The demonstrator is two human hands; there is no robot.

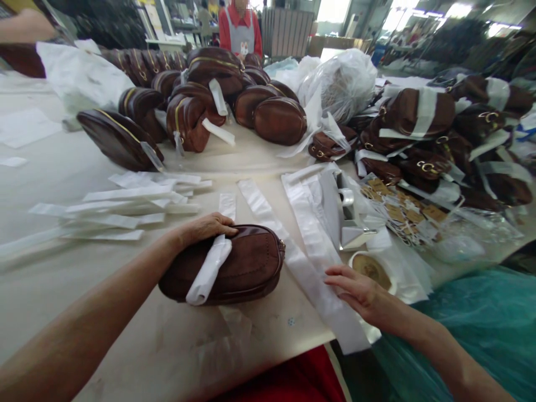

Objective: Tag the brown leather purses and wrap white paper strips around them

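A dark brown leather bag [251, 259] lies on the table in front of me, with a rolled white strip [209, 271] across it. My left hand [209, 228] grips the bag's far edge, its fingers bent over the side. My right hand [355, 287] hovers at or just over long white wrapping strips [307, 273], fingers apart and nothing held. Whether its fingertips touch the strips I cannot tell. A roll of tape [371, 271] lies just beyond the right hand, and a metal tape dispenser [345, 206] stands behind it.
More brown bags [280, 120] are heaped at the back, and wrapped bags [419, 111] pile up at the right. Loose white strips [125, 204] lie left. Cardboard tags [402, 209] sit right. Teal plastic [473, 324] covers something at lower right. A person in an apron [240, 36] stands opposite.
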